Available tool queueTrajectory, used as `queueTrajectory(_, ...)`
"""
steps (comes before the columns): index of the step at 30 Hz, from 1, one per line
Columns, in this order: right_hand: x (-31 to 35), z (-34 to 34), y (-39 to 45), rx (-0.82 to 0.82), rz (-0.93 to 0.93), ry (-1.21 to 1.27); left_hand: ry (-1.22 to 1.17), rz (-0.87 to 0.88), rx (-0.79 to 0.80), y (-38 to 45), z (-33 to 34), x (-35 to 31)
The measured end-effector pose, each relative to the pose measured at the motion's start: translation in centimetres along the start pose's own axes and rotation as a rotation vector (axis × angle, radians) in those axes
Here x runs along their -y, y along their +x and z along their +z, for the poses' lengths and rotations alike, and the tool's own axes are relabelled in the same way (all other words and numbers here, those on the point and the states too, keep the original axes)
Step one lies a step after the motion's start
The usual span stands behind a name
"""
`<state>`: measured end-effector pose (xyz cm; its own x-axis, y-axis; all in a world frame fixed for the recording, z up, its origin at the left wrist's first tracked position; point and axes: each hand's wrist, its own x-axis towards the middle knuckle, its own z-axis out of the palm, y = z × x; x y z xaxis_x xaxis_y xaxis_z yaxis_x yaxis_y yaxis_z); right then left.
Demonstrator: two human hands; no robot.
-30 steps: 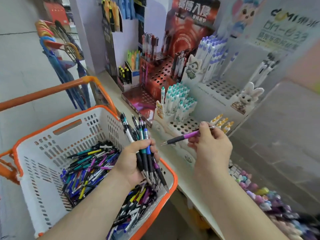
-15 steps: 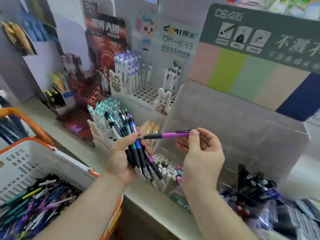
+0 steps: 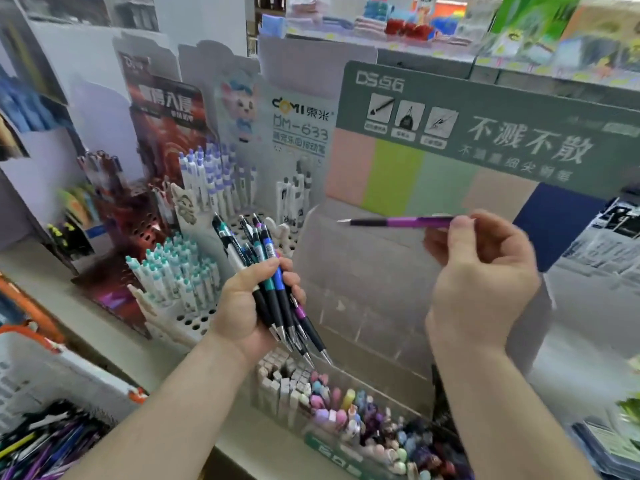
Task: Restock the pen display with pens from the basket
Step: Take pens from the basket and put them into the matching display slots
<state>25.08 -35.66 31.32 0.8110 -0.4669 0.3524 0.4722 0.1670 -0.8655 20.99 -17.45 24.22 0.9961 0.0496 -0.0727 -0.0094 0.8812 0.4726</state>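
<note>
My left hand grips a bundle of pens, tips pointing down and to the right, above the shelf edge. My right hand pinches a single purple pen by its back end and holds it level, tip to the left, in front of the clear acrylic pen display. That display's upper compartments look empty; its front bin holds several pastel pens. The white basket with orange rim sits at the lower left with several loose pens inside.
Left of the clear display stand a white holed stand with teal-capped pens, a taller white stand with purple-capped pens and a red display. A green sign board rises behind. Stacked packets lie at the lower right.
The view has swung right, away from the basket toward the clear display. My right hand carried the purple pen up and to the right. My left hand followed with the bundle.
</note>
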Motion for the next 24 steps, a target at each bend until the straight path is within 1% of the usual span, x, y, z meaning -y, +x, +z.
queueTrajectory(3,-0.7,2.0,2.4,0.041,-0.234,-0.162,0.011,0.021,-0.033,0.6,0.1,-1.0)
queueTrajectory(6,-2.9,4.4,3.3,0.088,-0.303,-0.306,0.035,0.006,-0.034,0.8,0.1,-1.5)
queueTrajectory(10,-5.5,7.1,3.6,0.209,-0.284,-0.517,0.081,-0.021,-0.022,0.6,-0.4,-2.1)
queueTrajectory(13,-6.8,8.1,3.1,0.249,-0.271,-0.615,0.073,-0.059,-0.018,0.5,-1.0,-2.6)
queueTrajectory(17,-7.1,8.1,2.7,0.377,-0.225,-0.755,0.141,-0.029,-0.024,-0.2,-1.4,-3.0)
queueTrajectory(19,-6.6,8.2,3.0,0.427,-0.17,-0.786,0.152,-0.021,-0.02,-0.3,-1.6,-3.2)
queueTrajectory(21,-6.2,8.5,3.4,0.443,-0.118,-0.769,0.145,-0.023,-0.022,-0.3,-2.0,-3.3)
queueTrajectory(24,-5.8,9.1,3.5,0.472,-0.105,-0.76,0.149,-0.034,-0.026,-0.2,-2.1,-3.2)
